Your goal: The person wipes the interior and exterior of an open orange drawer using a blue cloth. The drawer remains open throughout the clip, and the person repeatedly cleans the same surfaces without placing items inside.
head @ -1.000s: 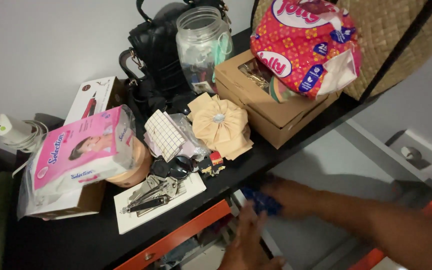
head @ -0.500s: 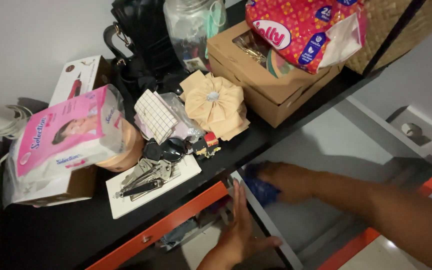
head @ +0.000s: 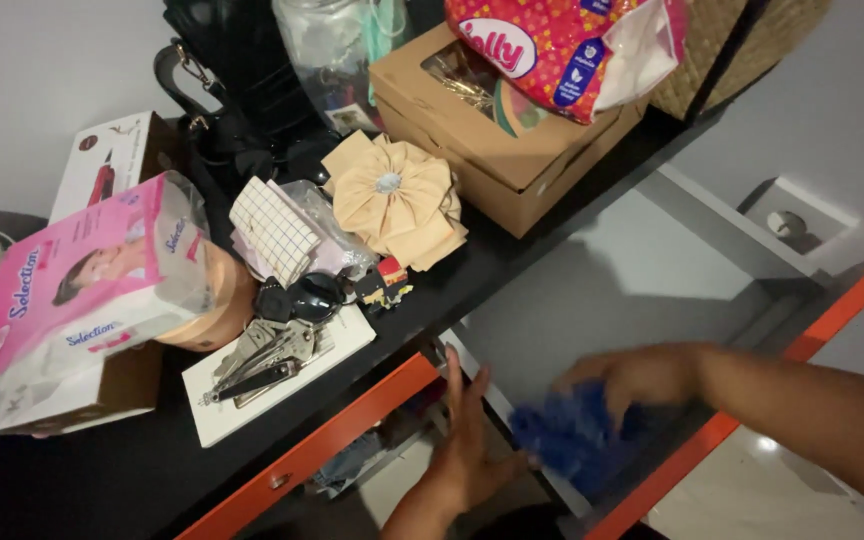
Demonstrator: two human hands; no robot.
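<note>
A bunch of keys (head: 272, 352) was laid on a card (head: 274, 384) on the shelf (head: 82, 480), a box (head: 492, 130) behind, an open drawer (head: 652, 290) to the right.

A single head-worn camera looked steeply down from close above, tilted, onto a cluttered black shelf top (head: 102, 480). It faced the pale wall behind. Its lower edge took in an open orange-fronted drawer (head: 332, 440).

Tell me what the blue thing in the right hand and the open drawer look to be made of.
Blue thing: probably soft cloth or fibre, bunched and fuzzy-edged, though motion blur leaves it open. Drawer: smooth, matte grey panels, likely laminated board or painted metal; its front edge is glossy orange.
</note>
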